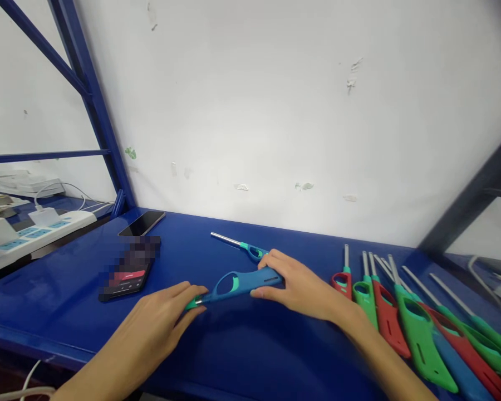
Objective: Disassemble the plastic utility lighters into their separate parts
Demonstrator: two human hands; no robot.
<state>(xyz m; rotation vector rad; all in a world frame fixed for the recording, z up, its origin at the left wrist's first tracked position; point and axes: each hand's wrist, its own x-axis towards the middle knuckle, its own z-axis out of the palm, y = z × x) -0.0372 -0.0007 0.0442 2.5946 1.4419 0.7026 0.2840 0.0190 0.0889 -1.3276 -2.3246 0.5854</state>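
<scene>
A blue lighter [244, 282] with a green trigger is held level above the blue table, between my two hands. My right hand [290, 283] grips its handle end, thumb below and fingers on top. At its other end, my left hand [173, 309] pinches the green collar piece; a short bit of metal shows there, and the rest of that end is hidden by the fingers. Behind it, a second blue lighter [254, 253] with a long metal tube lies on the table, its handle partly hidden by my right hand.
Several red, green and blue lighters [426, 334] lie side by side at the right. Two phones [144, 223] rest on the table [183, 234] at the left. A power strip [37, 233] is beyond the blue frame post [96, 111]; a white wall rises behind.
</scene>
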